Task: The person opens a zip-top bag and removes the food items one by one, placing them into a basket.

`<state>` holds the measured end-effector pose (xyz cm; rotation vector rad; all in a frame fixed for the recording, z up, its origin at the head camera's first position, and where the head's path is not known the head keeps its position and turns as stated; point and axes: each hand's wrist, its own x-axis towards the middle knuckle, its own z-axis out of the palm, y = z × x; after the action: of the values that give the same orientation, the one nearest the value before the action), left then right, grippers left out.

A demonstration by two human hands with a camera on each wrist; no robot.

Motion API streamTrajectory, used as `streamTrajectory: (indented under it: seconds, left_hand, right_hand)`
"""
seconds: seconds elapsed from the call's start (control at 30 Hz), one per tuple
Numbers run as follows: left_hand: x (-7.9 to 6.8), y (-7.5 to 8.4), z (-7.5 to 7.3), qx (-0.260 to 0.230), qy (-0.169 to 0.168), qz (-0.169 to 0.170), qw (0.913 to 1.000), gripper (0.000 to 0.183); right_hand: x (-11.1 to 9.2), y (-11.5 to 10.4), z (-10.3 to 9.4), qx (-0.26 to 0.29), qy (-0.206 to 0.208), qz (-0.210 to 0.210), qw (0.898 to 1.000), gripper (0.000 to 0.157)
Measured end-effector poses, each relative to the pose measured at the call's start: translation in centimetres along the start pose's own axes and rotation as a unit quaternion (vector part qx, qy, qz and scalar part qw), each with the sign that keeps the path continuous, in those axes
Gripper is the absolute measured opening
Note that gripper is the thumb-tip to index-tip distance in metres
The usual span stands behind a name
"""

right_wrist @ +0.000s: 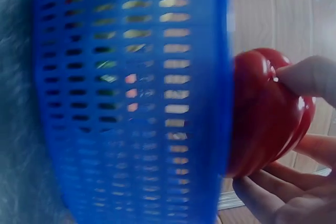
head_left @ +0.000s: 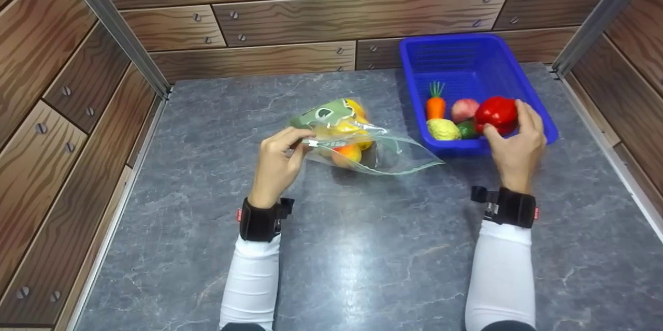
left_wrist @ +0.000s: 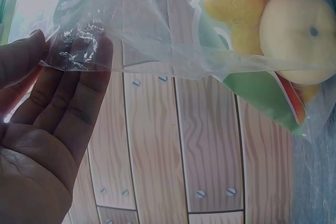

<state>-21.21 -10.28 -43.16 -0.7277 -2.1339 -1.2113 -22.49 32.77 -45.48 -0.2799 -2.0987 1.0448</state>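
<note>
My left hand (head_left: 279, 162) pinches the edge of a clear zip bag (head_left: 404, 157) near its white slider. Inside the bag lie several yellow and orange fruits, a red-orange one (head_left: 346, 155) among them, and in the left wrist view a pale round fruit (left_wrist: 296, 30) shows through the plastic. The bag's mouth gapes toward the right. My right hand (head_left: 518, 152) grips a red bell pepper (head_left: 496, 115), thumb on one side and fingers on the other. In the right wrist view the pepper shows above the rim of a blue basket (right_wrist: 202, 93).
In the basket lie a carrot (head_left: 435, 108), a pinkish round fruit (head_left: 464, 110), a bumpy pale-yellow item (head_left: 443, 129) and a green item (head_left: 467, 129) partly hidden by the pepper. Wood-patterned walls (head_left: 290, 15) border the grey marbled table (head_left: 362, 248) at the back and sides.
</note>
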Motion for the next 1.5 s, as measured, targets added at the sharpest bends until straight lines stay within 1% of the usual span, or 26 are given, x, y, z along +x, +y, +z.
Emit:
streamTrajectory:
  seconds: [0.23, 0.47, 0.7, 0.87, 1.0, 1.1, 1.17, 1.2, 1.27, 1.37, 1.43, 1.5]
  left_hand:
    - [0.1, 0.0, 0.0, -0.007, 0.001, 0.001, 1.0000, 0.020]
    - [0.1, 0.1, 0.0, 0.002, 0.002, 0.007, 1.0000, 0.019]
    - [0.1, 0.1, 0.1, -0.002, -0.003, 0.004, 1.0000, 0.020]
    - [0.0, 0.1, 0.0, -0.006, -0.005, 0.005, 1.0000, 0.019]
    - [0.0, 0.1, 0.0, -0.004, -0.005, 0.005, 1.0000, 0.018]
    - [0.0, 0.1, 0.0, -0.003, -0.004, 0.004, 1.0000, 0.018]
    - [0.0, 0.1, 0.0, -0.003, -0.003, 0.003, 1.0000, 0.019]
    - [0.0, 0.1, 0.0, -0.003, -0.003, 0.003, 1.0000, 0.019]
    - [0.0, 0.1, 0.0, -0.003, -0.003, 0.003, 1.0000, 0.019]
    - [0.0, 0.1, 0.1, -0.003, -0.004, 0.002, 1.0000, 0.020]
    - [0.0, 0.2, 0.0, -0.002, -0.005, 0.001, 1.0000, 0.020]
    - [0.1, 0.2, 0.0, -0.001, -0.006, 0.000, 1.0000, 0.021]
  right_hand:
    - [-0.1, 1.2, 0.5, -0.017, 0.004, 0.003, 1.000, 0.065]
    - [-0.3, 1.6, 0.7, -0.029, 0.001, 0.021, 0.999, 0.065]
    - [-0.3, 1.9, 1.0, -0.041, 0.016, 0.004, 0.999, 0.037]
    - [-0.2, 1.6, 1.0, -0.036, 0.015, 0.007, 0.999, 0.032]
    - [-0.1, 1.0, 1.0, -0.029, 0.012, 0.001, 1.000, 0.030]
    - [-0.1, 0.1, 1.2, -0.007, 0.008, -0.014, 1.000, 0.028]
    - [-0.3, -0.9, 1.3, 0.025, 0.005, -0.029, 0.999, 0.027]
    - [-0.4, -1.5, 1.4, 0.041, 0.003, -0.035, 0.999, 0.027]
    - [-0.9, -3.7, 1.3, 0.077, 0.001, -0.053, 0.996, 0.028]
    - [-2.0, -7.5, 0.8, 0.110, -0.003, -0.093, 0.990, 0.030]
    - [-2.8, -9.8, 0.4, 0.128, -0.011, -0.133, 0.983, 0.030]
    - [-3.3, -10.8, 0.5, 0.154, -0.028, -0.174, 0.972, 0.033]
